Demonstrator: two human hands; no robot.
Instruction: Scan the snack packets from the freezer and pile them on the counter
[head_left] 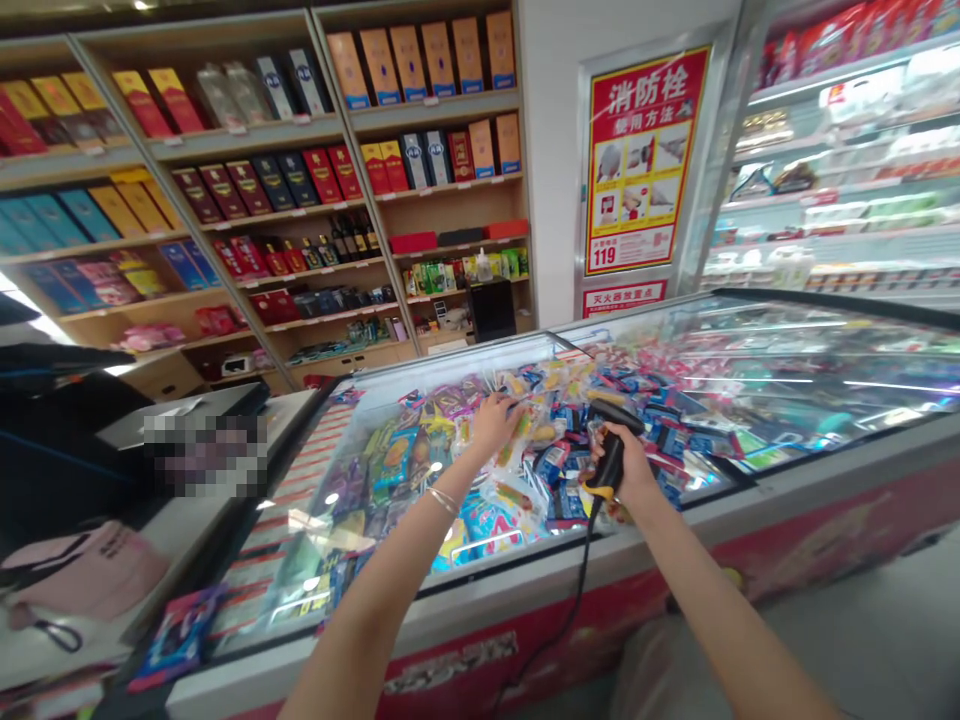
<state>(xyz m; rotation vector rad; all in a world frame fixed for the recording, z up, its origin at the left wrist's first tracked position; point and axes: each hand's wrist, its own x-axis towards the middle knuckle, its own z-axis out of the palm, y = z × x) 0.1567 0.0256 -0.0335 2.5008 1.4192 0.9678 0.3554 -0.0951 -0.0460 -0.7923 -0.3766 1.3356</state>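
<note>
While the right grip (636, 472) clenches the scanner (616, 412), the left grip (493, 418) pinches a packet (523, 435) beside it; scanning likely needs its barcode faced.

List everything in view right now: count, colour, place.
freezer: one, red front, glass lid, centre
packets: many, mixed colours, inside freezer
scanner: one, black and yellow, corded, in right hand
shelves: two units, wood, back wall
boxes: many, red, blue, orange, on shelves
bottles: several, dark, middle shelf
poster: one, red and white, wall behind freezer
chiller: one, lit, far right
pink item: one, cloth, counter at far left
bracelet: one, silver, left wrist
left hand: on packets in freezer
right hand: gripping scanner
</note>
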